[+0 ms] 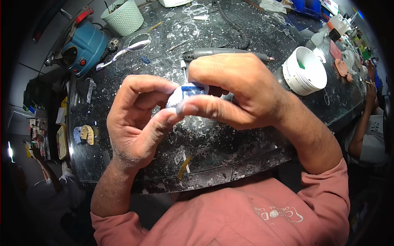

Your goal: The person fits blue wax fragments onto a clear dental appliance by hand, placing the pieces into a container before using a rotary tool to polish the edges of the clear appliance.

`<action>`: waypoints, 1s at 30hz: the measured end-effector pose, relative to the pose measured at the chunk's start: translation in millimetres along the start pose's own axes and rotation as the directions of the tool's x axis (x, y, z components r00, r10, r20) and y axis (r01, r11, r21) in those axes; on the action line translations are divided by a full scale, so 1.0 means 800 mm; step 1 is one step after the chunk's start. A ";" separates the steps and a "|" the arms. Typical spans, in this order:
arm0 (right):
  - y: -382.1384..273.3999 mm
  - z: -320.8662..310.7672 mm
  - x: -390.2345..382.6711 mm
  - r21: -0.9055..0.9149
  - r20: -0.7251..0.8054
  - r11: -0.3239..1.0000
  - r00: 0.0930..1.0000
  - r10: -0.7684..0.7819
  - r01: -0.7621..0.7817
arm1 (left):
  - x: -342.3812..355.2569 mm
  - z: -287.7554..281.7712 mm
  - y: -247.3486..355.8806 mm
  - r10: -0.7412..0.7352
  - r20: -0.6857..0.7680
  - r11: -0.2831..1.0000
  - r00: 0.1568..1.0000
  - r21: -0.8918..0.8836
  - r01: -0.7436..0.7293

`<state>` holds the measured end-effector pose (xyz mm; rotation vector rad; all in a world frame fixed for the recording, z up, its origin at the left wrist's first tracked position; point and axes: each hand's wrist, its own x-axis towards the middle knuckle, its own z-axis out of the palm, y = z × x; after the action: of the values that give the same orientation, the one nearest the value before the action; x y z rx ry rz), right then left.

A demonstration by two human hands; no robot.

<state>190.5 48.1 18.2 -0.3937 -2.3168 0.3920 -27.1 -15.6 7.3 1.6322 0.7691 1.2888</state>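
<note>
Just on the near side of the black drill (pixel 205 52), both hands pinch one small white-and-blue piece (pixel 193 91); exact kind, can't tell. Left hand (pixel 133 117) grips its left end between thumb and forefinger, other fingers curled. Right hand (pixel 246 88) is closed on it too, thumb across the front, fingers behind. Two-sided pinch probably keeps it steady and easy to turn; likely held up for a closer look. Drill lies flat beyond the hands, seemingly parked within reach.

Counts: own hands, two; piece, one; drill, one; white tub (pixel 293 74), one, right of drill; toothbrush (pixel 139 45), one, left of drill; woven basket (pixel 125 20), one, beyond drill to the left; blue machine (pixel 84 49), one, far left of drill; mouth models, two, well left and nearer than drill: tan model (pixel 87 134), bluish model (pixel 77 135).
</note>
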 end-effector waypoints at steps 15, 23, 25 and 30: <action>-0.008 0.023 0.007 0.787 0.402 0.133 0.664 0.631 -0.603 | 0.012 -0.002 -0.008 -0.336 0.041 0.889 0.941 -0.318 0.331; -0.011 0.018 0.006 0.742 0.545 0.005 0.608 0.578 -0.670 | 0.013 0.006 -0.002 -0.381 0.013 0.870 0.924 -0.333 0.363; -0.009 0.017 0.003 0.748 0.559 -0.025 0.609 0.563 -0.663 | 0.013 0.004 -0.004 -0.384 0.026 0.866 0.923 -0.335 0.370; -0.022 0.017 0.011 0.765 0.502 0.007 0.604 0.619 -0.643 | 0.010 0.002 -0.008 -0.331 0.069 0.850 0.941 -0.411 0.329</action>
<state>172.2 33.7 21.5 -0.8269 -1.3301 2.0719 -23.4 -6.3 4.7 1.0970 0.6826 1.1130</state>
